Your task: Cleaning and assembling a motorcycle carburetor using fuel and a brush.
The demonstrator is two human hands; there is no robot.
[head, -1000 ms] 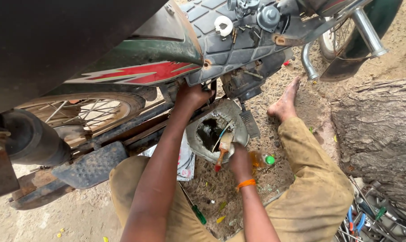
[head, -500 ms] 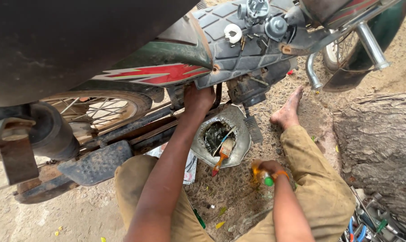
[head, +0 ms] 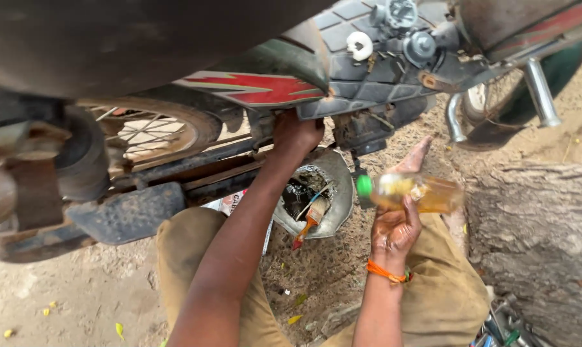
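My left hand point(head: 295, 135) reaches up under the motorcycle point(head: 291, 83), gripping a part of its underside just below the red-striped side panel. My right hand point(head: 394, 226) holds up a clear plastic bottle point(head: 412, 191) of yellowish liquid with a green cap, tipped sideways with the cap pointing left. An orange band circles that wrist. On the sandy ground between my knees lies a dented metal bowl point(head: 339, 193) with dark residue, and a paintbrush point(head: 309, 223) with an orange handle leans in it.
The rear wheel point(head: 151, 133) and a footrest plate point(head: 127, 213) lie to the left. A chrome exhaust pipe point(head: 539, 90) runs at upper right. A rough tree trunk point(head: 535, 238) fills the right side. My bare foot point(head: 416, 156) rests beyond the bowl. Tools point(head: 497, 331) lie at bottom right.
My right hand left the brush in the bowl, picked the bottle off the ground and raised it beside the bowl. My left hand stayed under the motorcycle.
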